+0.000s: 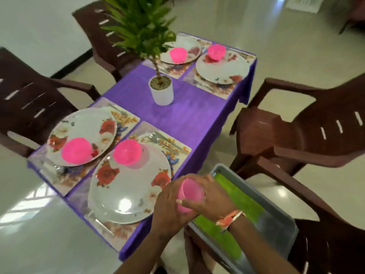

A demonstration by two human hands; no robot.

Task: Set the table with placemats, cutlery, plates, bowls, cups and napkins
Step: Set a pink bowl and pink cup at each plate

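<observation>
Both my hands hold a pink plastic cup [190,191] just off the table's near right corner, above a grey tray [264,196]. My left hand [169,206] grips it from the left and below, my right hand [211,196] wraps it from the right. The purple-clothed table [189,113] carries several floral placemats, each with a floral plate and a pink bowl: near plate [126,194] with bowl [127,152], left plate [79,131] with bowl [77,153], two far plates [221,70] with bowls [216,51]. Cutlery [167,143] lies beside the near plate.
A potted green plant in a white pot [162,89] stands mid-table. Dark brown plastic chairs surround the table: one at right [306,131], two at left [29,99]. The grey tray rests on a chair at near right and holds something green [239,196].
</observation>
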